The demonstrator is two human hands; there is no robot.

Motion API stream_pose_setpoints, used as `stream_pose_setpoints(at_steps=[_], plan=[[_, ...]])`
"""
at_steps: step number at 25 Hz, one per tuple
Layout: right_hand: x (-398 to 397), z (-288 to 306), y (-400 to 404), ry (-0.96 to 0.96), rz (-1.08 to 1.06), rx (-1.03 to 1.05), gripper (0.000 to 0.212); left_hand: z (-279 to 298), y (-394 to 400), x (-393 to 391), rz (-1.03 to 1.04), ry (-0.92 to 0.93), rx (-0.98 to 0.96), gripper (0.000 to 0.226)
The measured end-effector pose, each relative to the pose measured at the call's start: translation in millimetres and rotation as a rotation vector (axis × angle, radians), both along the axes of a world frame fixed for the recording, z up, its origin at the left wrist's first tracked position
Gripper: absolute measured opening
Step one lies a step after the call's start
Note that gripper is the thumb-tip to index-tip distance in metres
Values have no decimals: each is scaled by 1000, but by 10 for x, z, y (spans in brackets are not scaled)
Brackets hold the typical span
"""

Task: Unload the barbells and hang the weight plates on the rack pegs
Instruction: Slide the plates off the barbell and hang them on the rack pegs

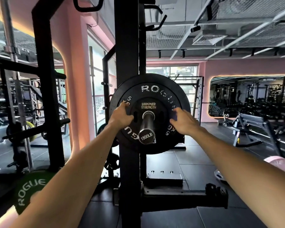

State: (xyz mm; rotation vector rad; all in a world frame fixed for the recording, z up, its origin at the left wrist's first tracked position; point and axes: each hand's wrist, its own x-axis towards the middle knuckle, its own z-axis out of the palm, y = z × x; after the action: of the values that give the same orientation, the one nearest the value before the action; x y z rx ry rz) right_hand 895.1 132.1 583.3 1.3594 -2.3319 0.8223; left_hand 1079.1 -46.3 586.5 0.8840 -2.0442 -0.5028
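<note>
Head view: sitting on a shiny steel barbell sleeve (147, 124) stamped 1500LB, pointing toward the camera — a small black iron plate lettered HAMMER STRENGTH (148, 106), a black rubber ROGUE bumper plate marked 5 KG (156, 90) behind it, and seemingly a larger black disc behind that. Standing just behind them, the black steel rack upright (130, 51). Nothing slid off this sleeve yet, judging by the stack sitting well down the sleeve from its end cap; unloading here looking barely begun, with every plate left to pull and hang. Lying low at the left edge, a green ROGUE bumper plate (29, 188); whether hung or leaning, impossible to tell. Showing low at the right, a pink plate (277, 163) on the dark floor.

Reaching out on either side of the sleeve: the left hand (121, 116), fingers (124, 105) spread and pressing on the 5 KG plate's face near its left rim; the right hand (183, 120), fingers (177, 111) spread moderately and curling against the plate's right side. Both touching the plate face, flanking the small iron plate, not yet wrapping around any rim; no firm clasp visible.
</note>
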Motion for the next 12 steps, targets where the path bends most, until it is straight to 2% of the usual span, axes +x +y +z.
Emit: stream_pose_setpoints(at_steps=[6, 9, 12], plan=[[-482, -86, -984, -66, -33, 34, 56, -171, -951, -575, 5, -47, 70, 58], [-688, -132, -1334, -77, -53, 32, 52, -220, -1227, -825, -3, -65, 18, 69], [-801, -168, -1567, -87, -57, 2, 46, -224, -1379, -985, 48, -84, -94, 61]])
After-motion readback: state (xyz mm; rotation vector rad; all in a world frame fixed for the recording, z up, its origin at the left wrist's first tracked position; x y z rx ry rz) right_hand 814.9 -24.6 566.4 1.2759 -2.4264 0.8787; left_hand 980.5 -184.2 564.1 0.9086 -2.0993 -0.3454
